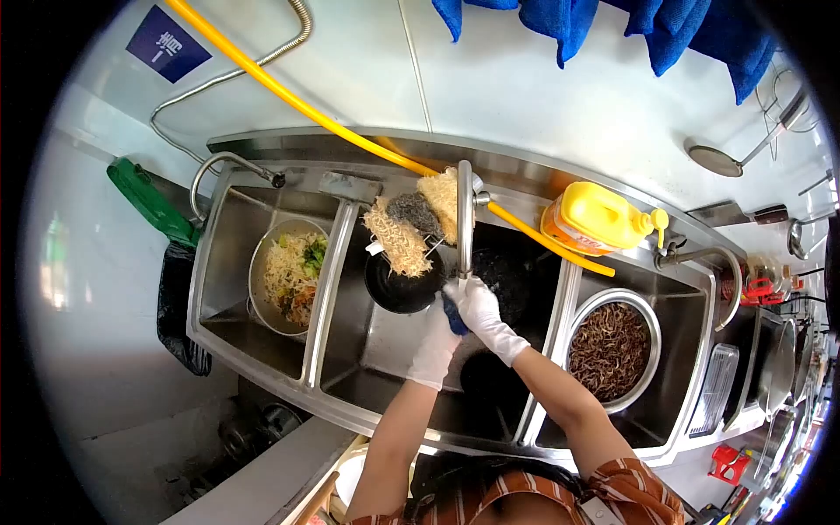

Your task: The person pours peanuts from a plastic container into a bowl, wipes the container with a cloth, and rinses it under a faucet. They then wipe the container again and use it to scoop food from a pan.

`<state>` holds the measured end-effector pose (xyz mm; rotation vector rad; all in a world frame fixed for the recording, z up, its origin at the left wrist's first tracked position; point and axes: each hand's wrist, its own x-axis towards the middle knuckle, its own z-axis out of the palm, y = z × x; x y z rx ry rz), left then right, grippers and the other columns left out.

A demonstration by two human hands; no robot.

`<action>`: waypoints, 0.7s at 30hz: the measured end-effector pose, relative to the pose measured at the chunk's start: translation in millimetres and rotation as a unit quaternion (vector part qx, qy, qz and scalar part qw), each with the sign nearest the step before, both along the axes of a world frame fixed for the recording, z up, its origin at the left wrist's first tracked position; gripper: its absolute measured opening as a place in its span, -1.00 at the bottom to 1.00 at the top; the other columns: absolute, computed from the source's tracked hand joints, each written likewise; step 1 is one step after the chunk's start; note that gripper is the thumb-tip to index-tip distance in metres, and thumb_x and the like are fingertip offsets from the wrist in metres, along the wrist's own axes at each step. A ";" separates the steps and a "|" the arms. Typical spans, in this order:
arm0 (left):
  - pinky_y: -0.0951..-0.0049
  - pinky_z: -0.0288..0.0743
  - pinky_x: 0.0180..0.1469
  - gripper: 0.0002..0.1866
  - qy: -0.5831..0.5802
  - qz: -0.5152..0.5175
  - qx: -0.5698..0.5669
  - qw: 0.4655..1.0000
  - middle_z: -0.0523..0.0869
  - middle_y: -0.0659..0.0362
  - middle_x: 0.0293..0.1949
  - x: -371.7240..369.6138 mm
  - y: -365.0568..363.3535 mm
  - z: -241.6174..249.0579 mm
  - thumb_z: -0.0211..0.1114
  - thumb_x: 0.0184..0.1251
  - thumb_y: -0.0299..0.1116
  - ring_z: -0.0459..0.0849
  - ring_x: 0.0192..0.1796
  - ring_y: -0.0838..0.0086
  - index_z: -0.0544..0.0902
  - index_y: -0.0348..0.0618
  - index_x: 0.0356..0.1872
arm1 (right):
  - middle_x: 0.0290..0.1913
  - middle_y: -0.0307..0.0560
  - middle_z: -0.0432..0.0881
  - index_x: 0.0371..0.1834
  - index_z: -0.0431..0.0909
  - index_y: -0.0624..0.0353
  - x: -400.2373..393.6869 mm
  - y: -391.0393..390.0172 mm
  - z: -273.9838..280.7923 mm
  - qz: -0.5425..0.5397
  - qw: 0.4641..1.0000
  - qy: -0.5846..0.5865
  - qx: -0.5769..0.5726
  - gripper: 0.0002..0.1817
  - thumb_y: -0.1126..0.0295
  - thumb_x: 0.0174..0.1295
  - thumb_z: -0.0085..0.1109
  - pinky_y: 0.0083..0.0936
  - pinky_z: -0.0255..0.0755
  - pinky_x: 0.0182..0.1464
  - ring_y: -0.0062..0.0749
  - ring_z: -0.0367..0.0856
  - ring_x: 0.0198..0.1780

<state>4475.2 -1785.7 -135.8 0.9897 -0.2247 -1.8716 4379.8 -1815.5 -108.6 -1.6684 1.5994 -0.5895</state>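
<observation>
Both my hands wear white gloves and meet over the middle basin, just below the mouth of the upright metal faucet [465,219]. My left hand [437,343] is closed on a small dark blue cloth [453,315]. My right hand [483,313] is pressed against the same cloth from the right, its fingers curled in; most of the cloth is hidden between the gloves. Left of the hands, a black bowl [404,287] lies in the basin. Above it rest a grey steel scourer [414,211] and tan fibrous scrubbers [395,241]. Dark, hard-to-make-out shapes fill the basin's right side.
In the left basin stands a pot of food scraps [254,284]; in the right one, a metal bowl of dark brown strips [611,350]. A yellow jug [595,217] and a yellow hose [315,114] lie along the back ledge. Blue towels [560,26] hang above.
</observation>
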 end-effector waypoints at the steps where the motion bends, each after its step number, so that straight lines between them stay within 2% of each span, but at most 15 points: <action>1: 0.26 0.29 0.26 -0.50 0.120 0.067 0.097 0.986 0.53 0.05 0.08 4.7 -2.7 11.9 -0.21 0.47 -0.05 0.48 0.16 0.29 0.34 -0.24 0.19 | -0.09 0.27 0.55 -0.15 0.53 0.26 1.8 5.6 -3.1 0.037 0.993 -0.082 -0.078 -0.49 -0.04 0.20 0.04 -0.16 0.39 0.03 0.20 0.50 -0.03; 2: 0.18 0.21 0.32 -0.46 0.198 0.051 0.091 0.975 0.51 0.02 0.10 7.1 -2.8 55.6 -0.21 0.46 -0.01 0.43 0.20 0.23 0.32 -0.26 0.20 | 0.12 0.33 0.42 0.04 0.48 0.26 1.9 16.3 17.0 0.055 0.994 -0.019 -0.087 -0.44 -0.01 0.18 0.10 -0.21 0.25 0.20 0.17 0.33 0.20; 4: 0.17 0.17 0.32 -0.41 0.220 0.031 0.087 0.971 0.45 0.03 0.15 9.5 3.0 59.9 -0.21 0.44 0.07 0.40 0.22 0.23 0.31 -0.24 0.21 | 0.15 0.32 0.40 0.08 0.46 0.23 -11.8 7.1 22.9 0.052 0.995 -0.068 -0.049 -0.46 0.06 0.15 0.14 -0.22 0.23 0.22 0.17 0.31 0.22; 5: 0.19 0.14 0.30 -0.34 0.089 -0.046 -0.048 0.994 0.40 0.05 0.19 17.0 9.0 31.6 -0.26 0.41 0.17 0.38 0.21 0.26 0.31 -0.21 0.22 | 0.18 0.31 0.38 0.11 0.45 0.21 -16.8 2.8 24.4 0.048 0.991 -0.120 -0.014 -0.47 0.13 0.13 0.18 -0.24 0.22 0.23 0.16 0.29 0.24; 6: 0.22 0.11 0.28 -0.27 -0.047 -0.123 -0.184 0.974 0.35 0.06 0.24 18.9 7.6 37.9 -0.30 0.38 0.26 0.37 0.21 0.29 0.30 -0.19 0.23 | 0.09 0.27 0.46 0.09 0.45 0.23 -14.4 -1.8 20.5 0.044 0.977 -0.207 0.025 -0.51 0.25 0.09 0.22 -0.26 0.34 0.12 0.08 0.43 0.13; 7: 0.22 0.11 0.28 -0.27 -0.048 -0.123 -0.185 0.974 0.35 0.06 0.24 20.0 7.2 44.6 -0.30 0.38 0.26 0.37 0.21 0.29 0.30 -0.19 0.23 | 0.09 0.27 0.46 0.09 0.45 0.23 -15.3 -3.0 17.8 0.045 0.977 -0.208 0.024 -0.51 0.25 0.09 0.22 -0.26 0.34 0.12 0.08 0.43 0.13; 9: 0.15 0.20 0.24 -0.35 -0.136 -0.110 0.059 0.983 0.36 0.14 0.26 21.5 8.9 64.0 -0.31 0.42 0.19 0.35 0.23 0.36 0.35 -0.12 0.23 | -0.09 0.21 0.57 -0.03 0.51 0.26 -16.1 -2.6 14.6 0.069 0.994 -0.081 0.005 -0.63 0.31 0.11 0.20 -0.31 0.46 -0.11 -0.04 0.58 -0.09; 10: 0.22 0.15 0.25 -0.22 -0.167 -0.099 0.058 0.979 0.42 0.13 0.17 15.3 10.6 63.8 -0.37 0.36 0.31 0.37 0.17 0.32 0.32 -0.22 0.20 | -0.28 0.17 0.60 -0.17 0.54 0.28 -6.1 6.3 11.3 -0.040 0.976 -0.214 0.003 -0.75 0.35 0.15 0.13 -0.34 0.48 -0.29 -0.07 0.62 -0.29; 11: 0.22 0.15 0.25 -0.22 -0.167 -0.097 0.059 0.979 0.42 0.13 0.17 12.5 10.7 61.6 -0.37 0.36 0.31 0.37 0.17 0.32 0.32 -0.22 0.20 | -0.28 0.17 0.60 -0.17 0.54 0.28 -1.8 11.4 8.9 -0.038 0.976 -0.215 0.003 -0.75 0.35 0.15 0.13 -0.34 0.48 -0.29 -0.07 0.62 -0.29; 14: 0.28 0.27 0.21 -0.24 0.068 -0.026 0.061 0.995 0.51 0.09 0.06 12.3 10.4 35.1 -0.31 0.37 0.27 0.43 0.13 0.33 0.37 -0.30 0.12 | -0.30 0.16 0.60 -0.25 0.55 0.28 2.9 23.6 11.3 -0.123 0.971 -0.195 0.054 -0.81 0.40 0.17 0.06 -0.32 0.47 -0.23 0.03 0.59 -0.28; 17: 0.26 0.35 0.16 -0.26 0.068 0.080 0.088 0.991 0.54 0.08 -0.01 -0.5 12.0 -0.2 -0.29 0.37 0.27 0.49 0.06 0.28 0.41 -0.31 0.03 | -0.31 0.14 0.60 -0.28 0.55 0.28 4.3 35.2 12.0 -0.085 0.973 -0.215 -0.026 -0.82 0.39 0.16 0.07 -0.29 0.47 -0.19 0.03 0.59 -0.26; 18: 0.25 0.38 0.14 -0.31 0.129 0.023 0.106 0.986 0.56 0.10 -0.07 3.5 11.6 14.8 -0.24 0.37 0.25 0.52 0.03 0.25 0.43 -0.29 -0.03 | -0.30 0.13 0.60 -0.29 0.55 0.28 7.7 42.0 12.9 -0.031 0.986 -0.157 -0.037 -0.81 0.37 0.15 0.09 -0.27 0.46 -0.16 0.05 0.58 -0.23; 19: 0.20 0.39 0.15 -0.30 0.292 -0.024 0.042 0.955 0.55 0.06 -0.04 15.8 14.6 -6.4 -0.19 0.35 0.26 0.52 0.03 0.20 0.42 -0.25 0.06 | -0.29 0.12 0.61 -0.27 0.56 0.30 11.1 48.9 19.7 -0.047 0.984 -0.167 -0.033 -0.83 0.42 0.16 0.10 -0.38 0.46 -0.18 -0.05 0.60 -0.24; 20: 0.20 0.39 0.15 -0.30 0.294 -0.025 0.044 0.955 0.55 0.06 -0.04 12.7 18.6 -29.5 -0.19 0.35 0.26 0.52 0.03 0.20 0.42 -0.25 0.06 | -0.30 0.13 0.60 -0.29 0.56 0.29 12.8 54.8 26.3 -0.054 0.979 -0.197 -0.026 -0.83 0.40 0.15 0.11 -0.33 0.46 -0.18 0.00 0.58 -0.24; 21: 0.19 0.40 0.13 -0.30 0.171 -0.010 -0.033 0.985 0.55 0.05 -0.04 2.9 18.0 -30.2 -0.18 0.34 0.26 0.53 0.03 0.19 0.41 -0.24 0.08 | -0.31 0.13 0.59 -0.31 0.55 0.27 14.8 59.9 34.4 -0.061 0.971 -0.228 -0.018 -0.83 0.38 0.14 0.12 -0.28 0.46 -0.17 0.05 0.57 -0.23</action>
